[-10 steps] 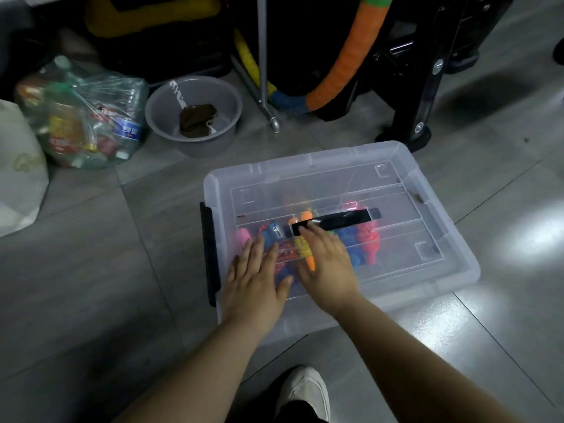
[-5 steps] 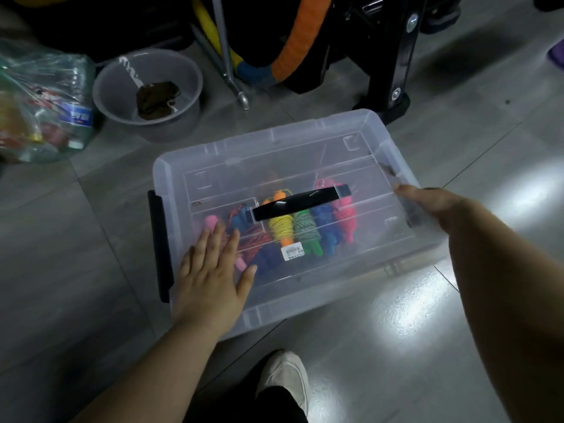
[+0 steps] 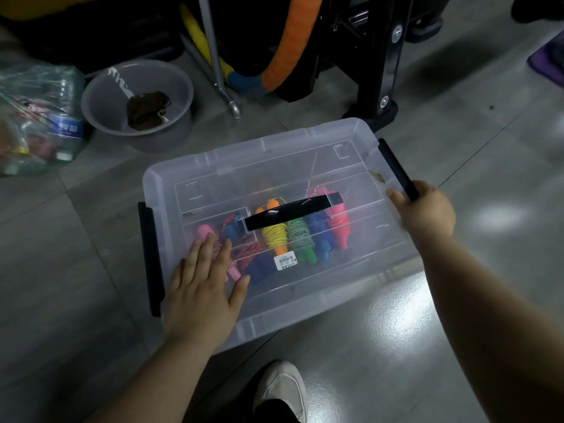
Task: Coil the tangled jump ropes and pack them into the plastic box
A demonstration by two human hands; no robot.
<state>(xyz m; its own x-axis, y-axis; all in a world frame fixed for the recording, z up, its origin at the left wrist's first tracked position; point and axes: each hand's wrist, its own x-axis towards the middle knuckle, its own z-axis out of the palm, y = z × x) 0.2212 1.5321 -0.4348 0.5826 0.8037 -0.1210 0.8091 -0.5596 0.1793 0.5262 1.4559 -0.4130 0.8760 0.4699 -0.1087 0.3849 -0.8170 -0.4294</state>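
Left hand (image 3: 200,290) on lid (image 3: 274,166) | right hand (image 3: 425,210) grips latch (image 3: 395,167) | bright ropes (image 3: 274,238) coiled

A grey basin (image 3: 137,99) holding a brown rag (image 3: 148,109) stood on the floor. A bag of bottles (image 3: 36,117) lay beside it. A white shoe (image 3: 282,389) showed below.

A white barcode sticker (image 3: 285,261) on the plastic box (image 3: 305,303) at frame centre carries print too small to read; the blue bottle label (image 3: 67,129) at far left is blurred.
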